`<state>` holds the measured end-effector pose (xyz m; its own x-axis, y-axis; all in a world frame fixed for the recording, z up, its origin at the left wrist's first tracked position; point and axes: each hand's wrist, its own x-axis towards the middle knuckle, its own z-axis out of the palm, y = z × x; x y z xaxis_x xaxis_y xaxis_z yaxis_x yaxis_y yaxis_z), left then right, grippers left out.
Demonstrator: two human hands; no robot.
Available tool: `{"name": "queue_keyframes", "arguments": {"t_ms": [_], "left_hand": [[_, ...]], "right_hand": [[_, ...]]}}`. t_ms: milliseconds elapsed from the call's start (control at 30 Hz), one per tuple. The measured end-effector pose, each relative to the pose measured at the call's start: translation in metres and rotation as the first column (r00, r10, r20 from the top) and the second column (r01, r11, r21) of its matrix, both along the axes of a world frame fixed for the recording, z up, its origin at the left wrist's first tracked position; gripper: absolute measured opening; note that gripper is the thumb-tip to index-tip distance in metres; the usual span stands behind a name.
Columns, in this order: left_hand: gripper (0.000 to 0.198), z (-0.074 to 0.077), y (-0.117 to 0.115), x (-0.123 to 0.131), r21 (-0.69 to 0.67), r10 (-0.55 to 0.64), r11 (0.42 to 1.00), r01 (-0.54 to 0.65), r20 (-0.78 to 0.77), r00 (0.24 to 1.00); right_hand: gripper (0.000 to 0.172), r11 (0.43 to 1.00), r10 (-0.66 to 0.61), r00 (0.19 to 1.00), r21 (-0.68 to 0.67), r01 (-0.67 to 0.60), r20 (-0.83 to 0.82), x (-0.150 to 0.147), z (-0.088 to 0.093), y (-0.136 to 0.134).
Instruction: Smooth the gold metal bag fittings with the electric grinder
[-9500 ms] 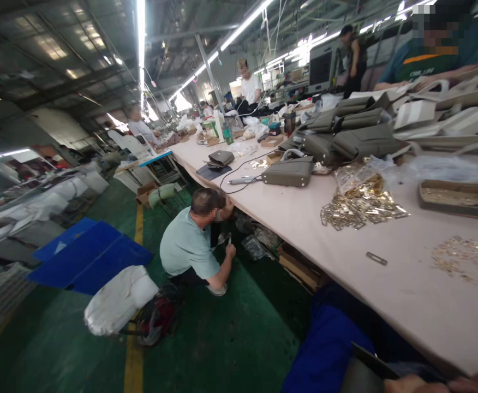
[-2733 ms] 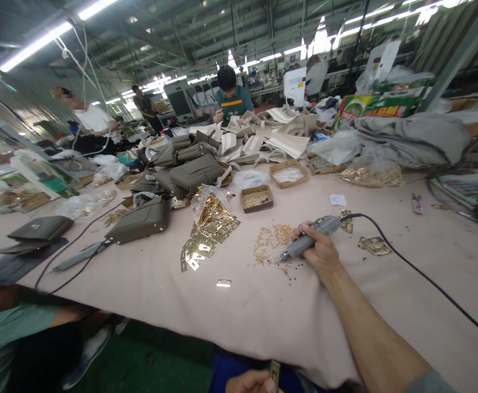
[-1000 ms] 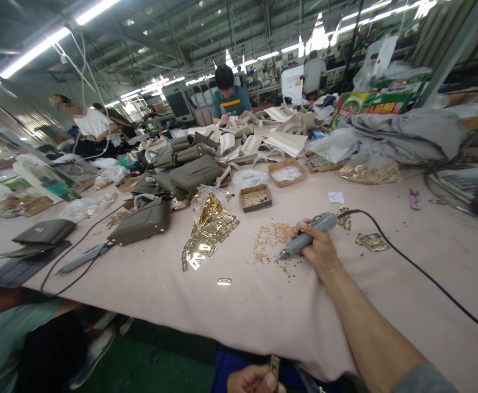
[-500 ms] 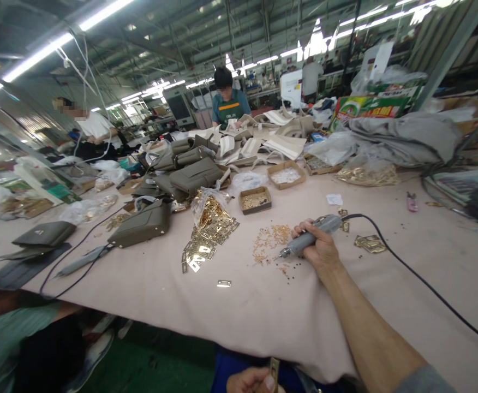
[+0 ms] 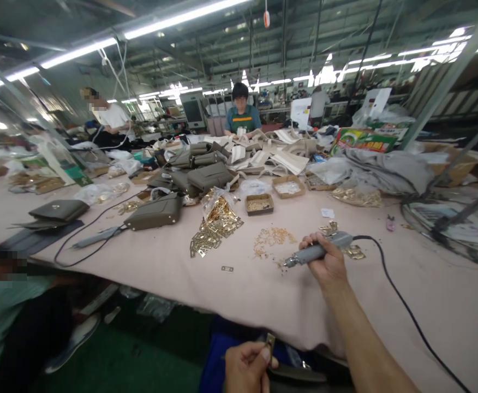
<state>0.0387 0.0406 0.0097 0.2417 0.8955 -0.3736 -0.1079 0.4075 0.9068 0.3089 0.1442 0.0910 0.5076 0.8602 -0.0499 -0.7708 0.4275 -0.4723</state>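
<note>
Grey plastic fills the right hand (image 5: 328, 263): fingers wrapped around the corded grey electric screwdriver (image 5: 316, 252), tip low over the pink-covered counter (image 5: 173, 267) beside scattered gold screws (image 5: 272, 237). Below the counter edge, the left hand (image 5: 245, 368) pinches a small brass plate (image 5: 269, 342) upright. Risk: the black cord (image 5: 398, 297) could snag the loose gold hardware (image 5: 353, 252), or the thin plate could slip from that pinch.
</note>
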Motion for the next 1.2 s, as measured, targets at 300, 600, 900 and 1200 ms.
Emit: {"name": "queue_keyframes", "arguments": {"t_ms": [300,600,900,1200], "left_hand": [[0.031,0.031,-0.023,0.003,-0.037,0.022,0.999,-0.020,0.037,0.999],[0.028,0.039,-0.026,-0.001,-0.029,0.011,1.000,-0.011,0.013,1.000],[0.028,0.045,-0.026,-0.003,-0.033,0.014,0.999,-0.014,-0.002,1.000],[0.028,0.042,-0.026,-0.003,-0.015,0.001,1.000,-0.001,-0.005,1.000]], "right_hand": [[0.018,0.995,-0.049,0.933,-0.066,0.077,0.357,-0.082,0.038,-0.110],[0.012,0.997,-0.016,0.834,-0.059,0.059,0.552,-0.108,0.032,-0.129],[0.016,0.992,-0.004,0.824,-0.100,0.074,0.566,-0.114,0.028,-0.129],[0.014,0.994,0.036,0.807,-0.102,0.031,0.590,-0.119,0.031,-0.131]]}}
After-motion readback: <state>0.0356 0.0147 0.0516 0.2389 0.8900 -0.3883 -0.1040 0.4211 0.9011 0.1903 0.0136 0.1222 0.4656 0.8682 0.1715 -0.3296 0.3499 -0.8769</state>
